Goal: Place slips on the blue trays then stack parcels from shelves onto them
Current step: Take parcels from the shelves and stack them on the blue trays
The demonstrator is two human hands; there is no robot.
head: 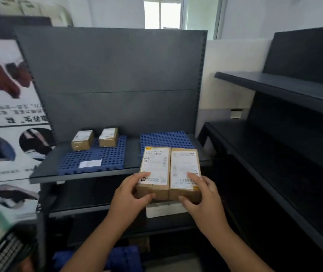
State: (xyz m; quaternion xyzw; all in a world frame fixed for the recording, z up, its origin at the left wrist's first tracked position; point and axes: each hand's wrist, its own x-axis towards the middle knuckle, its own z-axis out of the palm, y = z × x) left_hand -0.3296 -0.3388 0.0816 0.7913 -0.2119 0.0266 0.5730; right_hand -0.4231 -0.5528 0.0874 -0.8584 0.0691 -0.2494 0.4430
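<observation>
Item: two brown parcels, side by side, our left hand (131, 195) clasping the left parcel (153, 171), our right hand (200, 195) the right parcel (185, 173). We hold them together in front of the right blue tray (164, 139), probably to set both down as one row. The left blue tray (105, 158) carries a slip (90, 163) and two small parcels (94, 139).

Two trays lie side by side on the shelf (133, 154), apart from each other. On the left tray (95, 160), two small parcels stand at its rear: the rear-left parcel (82, 139) and, just beside it to the right, the rear-right parcel (108, 137). A slip (90, 163) lies flat near that tray's front edge. Before the right tray (164, 139), two larger parcels are held touching side by side, the left-held parcel (153, 171) in the left hand (130, 197), the right-held parcel (185, 173) in the right hand (202, 201). Another shelving unit (286, 124) stands to the right.
</observation>
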